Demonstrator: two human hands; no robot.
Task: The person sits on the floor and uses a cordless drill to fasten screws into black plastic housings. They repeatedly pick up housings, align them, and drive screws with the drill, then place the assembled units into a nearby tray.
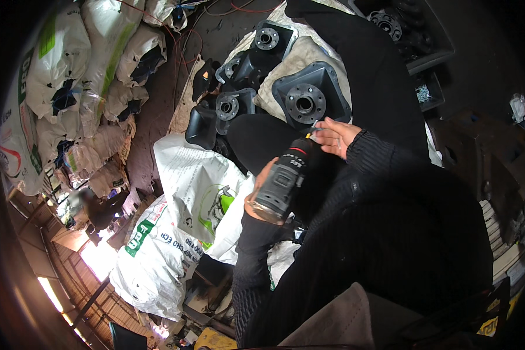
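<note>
My left hand (265,176) is wrapped round a black cordless drill (283,179) with a red ring near its chuck. The drill's tip points up and to the right. Close to that tip, the fingers of my right hand (339,137) are pinched together; a small pale piece shows at the fingertips, too small to name. Just beyond both hands, a black square-based part with a round, holed flange (304,104) rests on a whitish cloth (274,87). My dark-clothed leg (379,76) lies along its right side.
Several similar black flanged parts (227,107) lie farther left and back. White printed sacks (192,186) stand at my left, with more stuffed sacks (58,64) behind. At the upper right are a dark crate of parts (426,35) and a small bin of shiny hardware (424,93).
</note>
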